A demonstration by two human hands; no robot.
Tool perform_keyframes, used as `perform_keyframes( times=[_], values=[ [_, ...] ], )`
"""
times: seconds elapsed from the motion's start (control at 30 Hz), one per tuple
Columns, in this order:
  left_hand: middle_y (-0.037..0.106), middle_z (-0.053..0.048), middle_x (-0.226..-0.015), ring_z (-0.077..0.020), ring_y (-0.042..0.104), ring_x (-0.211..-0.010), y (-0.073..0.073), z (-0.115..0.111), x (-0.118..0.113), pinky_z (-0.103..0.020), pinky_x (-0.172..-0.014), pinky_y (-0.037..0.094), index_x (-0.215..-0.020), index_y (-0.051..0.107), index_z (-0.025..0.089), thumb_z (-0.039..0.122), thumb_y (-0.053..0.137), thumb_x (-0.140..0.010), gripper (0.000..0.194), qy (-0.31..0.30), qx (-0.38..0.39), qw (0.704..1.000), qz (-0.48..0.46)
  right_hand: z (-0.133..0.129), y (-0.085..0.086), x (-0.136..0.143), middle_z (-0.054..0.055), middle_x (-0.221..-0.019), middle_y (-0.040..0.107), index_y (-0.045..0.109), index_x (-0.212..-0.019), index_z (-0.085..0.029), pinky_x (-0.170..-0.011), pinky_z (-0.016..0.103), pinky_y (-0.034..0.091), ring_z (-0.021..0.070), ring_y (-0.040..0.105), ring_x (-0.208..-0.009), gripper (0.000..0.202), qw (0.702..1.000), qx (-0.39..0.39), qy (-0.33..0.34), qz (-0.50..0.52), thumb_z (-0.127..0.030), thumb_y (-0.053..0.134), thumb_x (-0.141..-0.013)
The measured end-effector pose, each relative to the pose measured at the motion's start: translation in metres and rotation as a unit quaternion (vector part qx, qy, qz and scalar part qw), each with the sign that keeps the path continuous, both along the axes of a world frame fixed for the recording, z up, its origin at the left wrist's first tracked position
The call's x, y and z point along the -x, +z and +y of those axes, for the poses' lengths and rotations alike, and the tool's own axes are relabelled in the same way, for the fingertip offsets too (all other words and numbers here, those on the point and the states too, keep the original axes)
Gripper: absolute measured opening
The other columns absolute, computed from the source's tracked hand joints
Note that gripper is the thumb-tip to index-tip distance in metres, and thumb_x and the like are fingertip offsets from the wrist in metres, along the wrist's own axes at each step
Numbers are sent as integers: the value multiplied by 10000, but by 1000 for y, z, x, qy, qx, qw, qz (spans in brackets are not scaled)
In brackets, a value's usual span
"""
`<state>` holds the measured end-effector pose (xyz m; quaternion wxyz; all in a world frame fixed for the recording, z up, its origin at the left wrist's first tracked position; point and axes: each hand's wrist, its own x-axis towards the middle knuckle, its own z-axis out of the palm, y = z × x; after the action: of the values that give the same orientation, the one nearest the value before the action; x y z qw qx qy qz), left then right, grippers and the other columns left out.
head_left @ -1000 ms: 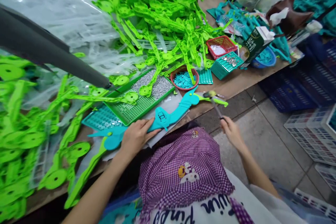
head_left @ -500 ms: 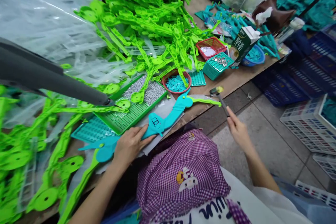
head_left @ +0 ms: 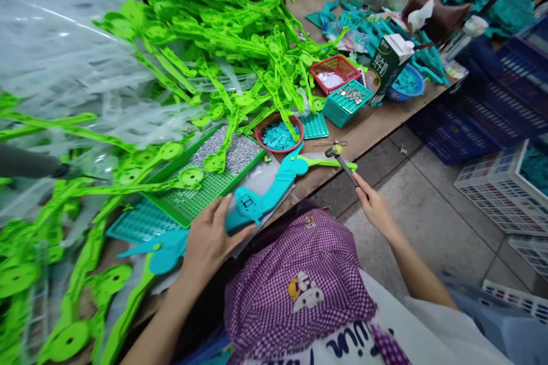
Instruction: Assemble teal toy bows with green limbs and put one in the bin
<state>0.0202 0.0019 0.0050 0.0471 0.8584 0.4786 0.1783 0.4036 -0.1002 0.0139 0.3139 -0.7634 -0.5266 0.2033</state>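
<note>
Heaped green parts (head_left: 231,23) dominate the upper center and left of the frame, too tangled for us to count, beside pale translucent parts (head_left: 55,57) that run out of view at upper left. Of the one brown workbench (head_left: 368,128) beneath, we see mainly a strip toward the upper right. One checked purple apron (head_left: 295,274) fills the lower center.

One turquoise piece (head_left: 274,194) lies diagonally across the center, part of it hidden from us under the left hand (head_left: 212,236). Two green arms meet its ends: one reaches right, the other runs down to the bottom edge at lower left. Just above it, one green tray (head_left: 214,188), partly covered, holds silvery bits too small to count. One gray tool (head_left: 25,159), blurred, is cut off by the left edge.

The left hand lies across the piece, thumb and fingers apart; whether it squeezes, we cannot tell. Right of center, the right hand (head_left: 371,202) is clamped around the handle of one hammer (head_left: 347,171), its head by the right-hand green arm; contact is unclear to us. Beyond stand one carton (head_left: 385,68), one blue bowl (head_left: 405,96) and two reddish baskets (head_left: 279,151).
</note>
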Motion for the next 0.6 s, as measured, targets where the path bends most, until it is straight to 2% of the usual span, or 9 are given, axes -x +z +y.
perform_keyframes(
  times=[0.07, 0.13, 0.2, 0.27, 0.4, 0.5, 0.6],
  values=[
    [593, -183, -1296, -334, 599, -1157, 11, 8, -25, -453, -965, 496, -1390, 470, 182, 563, 560, -893, 633, -43, 9, 999, -16, -11, -6, 10, 36, -1318, 675, 534, -1428, -256, -948, 350, 553, 220, 694, -1116, 490, 1000, 6, -7, 1, -367, 409, -968],
    [582, -175, -1310, -318, 593, -1169, 16, 20, -58, -446, -992, 488, -1405, 455, 179, 506, 537, -925, 587, -78, 36, 996, -28, -16, -9, 18, 31, -1328, 669, 522, -1437, -267, -957, 352, 554, 214, 685, -1134, 484, 1000, -8, -10, 2, -362, 392, -981],
    [581, -183, -1291, -324, 593, -1153, 13, 35, -89, -456, -981, 496, -1417, 441, 155, 472, 542, -925, 594, -89, 73, 993, -32, -19, -10, 25, 27, -1317, 677, 519, -1438, -284, -967, 347, 550, 204, 677, -1146, 471, 1000, -21, 13, -3, -351, 384, -991],
    [591, -173, -1231, -317, 603, -1114, 5, 47, -111, -449, -957, 508, -1411, 454, 147, 431, 565, -914, 582, -75, 103, 991, -35, -21, -10, 30, 42, -1231, 719, 525, -1433, -284, -955, 341, 554, 198, 696, -1085, 463, 998, -20, 50, -19, -336, 377, -998],
    [583, -138, -1161, -297, 604, -1066, -7, 55, -122, -427, -938, 516, -1387, 490, 161, 393, 626, -873, 580, -54, 123, 990, -44, -22, -11, 37, 52, -943, 740, 514, -1444, -280, -809, 291, 572, 170, 699, -822, 461, 993, -26, 95, -66, -312, 352, -1014],
    [576, -128, -1143, -295, 598, -1058, -6, 53, -119, -421, -928, 518, -1357, 517, 159, 379, 645, -854, 563, -48, 128, 989, -50, -21, -15, 41, 46, -810, 682, 522, -1441, -257, -690, 254, 546, 153, 642, -686, 460, 988, -44, 102, -105, -314, 348, -1019],
    [574, -125, -1142, -297, 596, -1052, -3, 52, -118, -427, -919, 519, -1350, 521, 162, 371, 646, -848, 559, -43, 136, 988, -52, -21, -19, 44, 26, -752, 653, 529, -1434, -273, -664, 238, 533, 145, 628, -654, 450, 987, -25, 110, -115, -319, 351, -1023]
  ],
)
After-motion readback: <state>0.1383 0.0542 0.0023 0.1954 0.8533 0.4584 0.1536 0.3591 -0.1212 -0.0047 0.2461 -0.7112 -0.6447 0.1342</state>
